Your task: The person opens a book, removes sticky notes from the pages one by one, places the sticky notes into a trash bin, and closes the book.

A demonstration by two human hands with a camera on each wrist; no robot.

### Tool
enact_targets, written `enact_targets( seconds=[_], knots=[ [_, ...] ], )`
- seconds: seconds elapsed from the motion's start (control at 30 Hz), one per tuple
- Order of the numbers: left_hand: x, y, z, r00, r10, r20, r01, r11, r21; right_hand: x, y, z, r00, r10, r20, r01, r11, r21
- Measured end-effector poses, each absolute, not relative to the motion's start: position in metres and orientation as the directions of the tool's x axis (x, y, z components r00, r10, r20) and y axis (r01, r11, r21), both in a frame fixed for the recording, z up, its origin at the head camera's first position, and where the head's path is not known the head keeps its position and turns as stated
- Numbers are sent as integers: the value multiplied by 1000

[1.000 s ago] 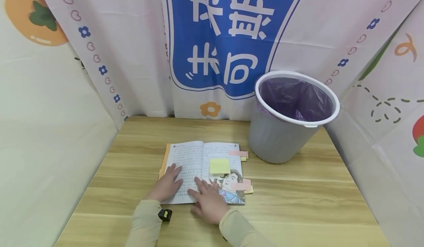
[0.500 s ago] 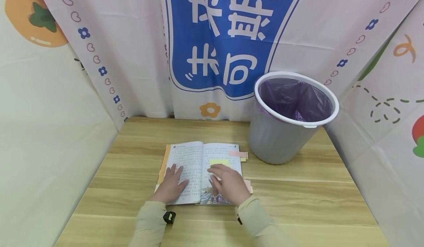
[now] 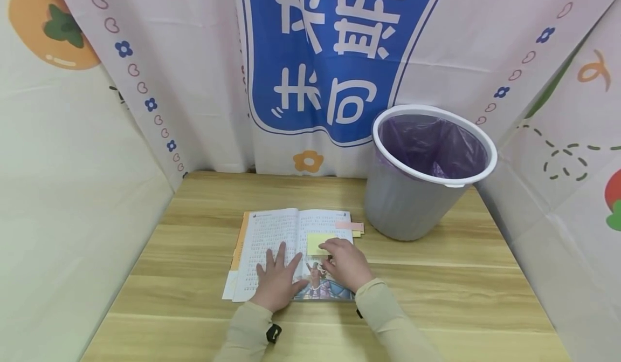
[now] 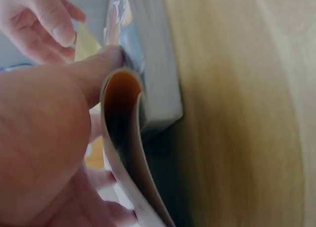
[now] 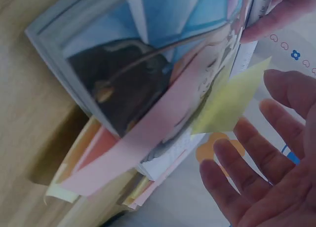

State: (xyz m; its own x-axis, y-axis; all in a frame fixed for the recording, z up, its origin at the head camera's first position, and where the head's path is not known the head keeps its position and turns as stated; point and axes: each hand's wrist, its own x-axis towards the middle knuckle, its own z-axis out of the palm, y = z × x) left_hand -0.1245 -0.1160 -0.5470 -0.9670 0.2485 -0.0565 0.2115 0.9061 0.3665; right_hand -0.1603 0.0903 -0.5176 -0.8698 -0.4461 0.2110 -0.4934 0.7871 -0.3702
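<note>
An open book (image 3: 274, 224) lies on the table, printed text on its left page and text above a colour picture on its right. Spread fingers of my left hand (image 3: 276, 281) press on the pages by the middle fold. My right hand (image 3: 346, 265) is over the right page, fingertips at the right side of a yellow sticky note (image 3: 315, 242). From the right wrist, that note (image 5: 229, 101) stands up off the page, with the thumb close to its upper corner and the other fingers apart. A pink sticky strip (image 5: 148, 131) crosses the picture; in the head view the right hand hides it.
Another pink strip (image 3: 350, 225) sticks out past the book's upper right edge. A grey waste bin (image 3: 402, 205) with a purple liner stands behind and right of the book. Patterned cloth (image 3: 208, 81) hangs behind the wooden table (image 3: 436, 302) and at both sides.
My right hand has moved right and up from the fold to the yellow note. My left hand has shifted right across the left page to the fold, and a white corner shows at lower left.
</note>
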Motion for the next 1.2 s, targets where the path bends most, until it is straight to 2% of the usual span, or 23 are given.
enact_targets(
  seconds=[0.2,0.67,0.87,1.2],
  knots=[
    [-125,-107,-552,-981,187,-46,163,933,320,-165,85,-525,-895,-398,203,-446,826,-346],
    [-127,-101,-555,-990,130,-59,102,934,344,-172,75,-537,-894,-375,248,-438,850,-294],
    [-127,-101,-555,-988,130,-82,94,934,345,-171,75,-541,-913,-284,293,-376,864,-335],
    [-126,-101,-551,-986,130,-105,87,937,339,-171,77,-540,-935,-189,300,-302,869,-391]
  ],
)
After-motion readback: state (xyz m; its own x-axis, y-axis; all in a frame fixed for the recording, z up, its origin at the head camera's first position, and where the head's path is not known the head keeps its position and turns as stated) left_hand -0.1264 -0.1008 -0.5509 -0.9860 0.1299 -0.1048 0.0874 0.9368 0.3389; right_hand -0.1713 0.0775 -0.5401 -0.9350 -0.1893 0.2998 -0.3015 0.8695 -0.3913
